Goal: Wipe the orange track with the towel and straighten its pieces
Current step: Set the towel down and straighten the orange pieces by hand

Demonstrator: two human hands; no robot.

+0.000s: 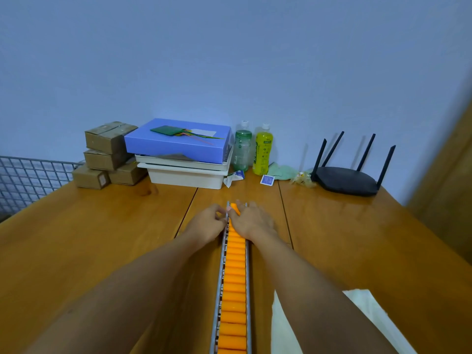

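The wooden desk (pixel 102 238) carries the track (pixel 233 290), which runs from the middle of the near edge straight toward the far edge, with orange rollers lying crosswise between its metal rails. A white towel (pixel 362 300) lies at the near edge just right of the track, partly under the right forearm. Both hands meet at the track's far end. The left hand (pixel 210 222) has its fingers curled, pinching the left rail. The right hand (pixel 252 221) rests over the track with fingers stretched forward, touching one roller (pixel 235 209) that sits tilted out of line.
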